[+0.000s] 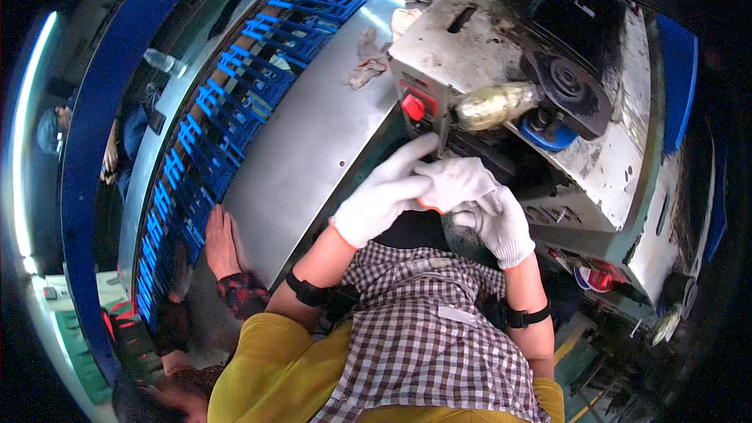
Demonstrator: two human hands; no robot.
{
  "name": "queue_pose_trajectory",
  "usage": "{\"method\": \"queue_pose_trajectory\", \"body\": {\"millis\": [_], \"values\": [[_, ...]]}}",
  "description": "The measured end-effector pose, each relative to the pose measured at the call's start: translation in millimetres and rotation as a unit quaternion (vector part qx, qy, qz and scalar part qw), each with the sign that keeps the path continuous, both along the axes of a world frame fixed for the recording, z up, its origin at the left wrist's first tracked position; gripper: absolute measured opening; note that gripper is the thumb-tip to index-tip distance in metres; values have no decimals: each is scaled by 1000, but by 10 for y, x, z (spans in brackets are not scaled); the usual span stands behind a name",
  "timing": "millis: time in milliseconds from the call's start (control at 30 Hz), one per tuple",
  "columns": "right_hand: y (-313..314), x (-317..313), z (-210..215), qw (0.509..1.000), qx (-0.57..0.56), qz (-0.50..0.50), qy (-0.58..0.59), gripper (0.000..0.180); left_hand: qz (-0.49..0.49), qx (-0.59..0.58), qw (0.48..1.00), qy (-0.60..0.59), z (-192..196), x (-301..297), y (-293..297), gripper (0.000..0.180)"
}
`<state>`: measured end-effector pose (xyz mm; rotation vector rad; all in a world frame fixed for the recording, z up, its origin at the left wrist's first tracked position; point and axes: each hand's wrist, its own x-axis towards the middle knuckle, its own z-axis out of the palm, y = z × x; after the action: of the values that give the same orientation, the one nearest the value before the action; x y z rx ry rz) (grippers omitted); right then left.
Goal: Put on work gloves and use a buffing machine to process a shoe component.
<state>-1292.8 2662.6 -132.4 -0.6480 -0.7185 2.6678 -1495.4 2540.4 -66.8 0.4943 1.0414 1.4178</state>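
Both my hands wear white knit work gloves and meet in front of my checked apron. Between them is a bunched piece of white knit with an orange hem, which looks like another white glove (458,182). My left hand (384,192) pinches its hemmed edge, with one finger stretched out above toward the machine. My right hand (499,225) is closed around its other side, fingertips partly hidden in the folds. Just beyond my hands stands a worn, stained white machine (470,51) with a red switch (413,106).
A tape-wrapped bundle (497,106) and a dark pulley-like part (565,78) jut from the machine. A metal table (305,141) with a crumpled glove (366,63) runs along my left, edged by a rack of blue clips (227,110). A co-worker's bare hand (222,241) rests on that table.
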Motion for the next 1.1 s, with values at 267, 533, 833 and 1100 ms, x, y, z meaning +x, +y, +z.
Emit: {"method": "queue_pose_trajectory", "body": {"millis": [267,533,833,1100], "values": [[-158,-203,-4,801,505,-193,-255,52,97,-33,987,124,-36,-40,15,20],[-201,-410,-24,883,403,-57,-234,13,120,-29,986,116,-232,106,66,34],[-280,-558,58,897,374,-25,-233,13,65,-140,884,442,-255,67,-77,41],[-310,-682,55,896,393,-78,-193,18,100,-144,865,471,-330,-17,-161,43]]}}
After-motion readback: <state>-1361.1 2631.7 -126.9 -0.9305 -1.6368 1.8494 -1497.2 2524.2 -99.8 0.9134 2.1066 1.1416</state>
